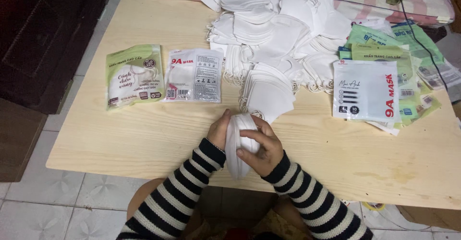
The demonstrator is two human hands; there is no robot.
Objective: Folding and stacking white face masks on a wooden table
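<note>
Head view: nearest, the left hand (218,130) and right hand (261,146), in striped sleeves, clasp a small stack of white face masks (238,141) between them at the near edge of the wooden table (144,139), fingers (252,134) curled round it. Just beyond lies a fanned bundle of masks (266,93). To the left rest two filled packets, one green (134,76), one white (194,75); to the right, a heap of empty pouches (379,84). Farthest, a large loose pile of masks (278,24) remains unpacked, so most of the work looks undone.

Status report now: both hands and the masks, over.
Left hand and right hand both grip one stack of white masks. Loose mask pile behind. Nothing blocking.
</note>
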